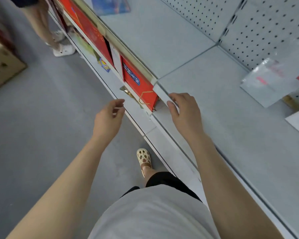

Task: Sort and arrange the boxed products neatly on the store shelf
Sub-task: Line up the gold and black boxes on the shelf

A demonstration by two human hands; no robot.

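Looking straight down a pale grey store shelf (214, 109) running diagonally across the view, pegboard back panel (266, 28) at upper right, top deck mostly bare. Beyond it, grey floor (41, 126) filling the left side. On the tier below the top deck, standing on edge in a row: a long red boxed product (86, 26) up the line, then a slim white box (116, 61) beside it, then a nearer red box with a blue label (138, 83), gold cord handle (145, 99) looping off its near end. Up on the top deck, a blue box (110, 5) lying flat at the far end, and a clear plastic-wrapped pack (269, 80) leaning by the pegboard at right. Brown cardboard carton (2, 66) sitting on the floor at far left. Another person's legs and white shoes (62, 49) at the shelf's far end. Own foot in a cream perforated sandal (144, 158) near the shelf base. Now the hands: right hand (185, 111) resting on the top deck's front edge, fingers bent over the lip, thumb below it, just beside the near end of the blue-labelled red box but apart from it. Left hand (109, 116) hovering in the aisle in front of the lower tier, fingers loosely curled, gripping nothing, near the cord handle without touching.
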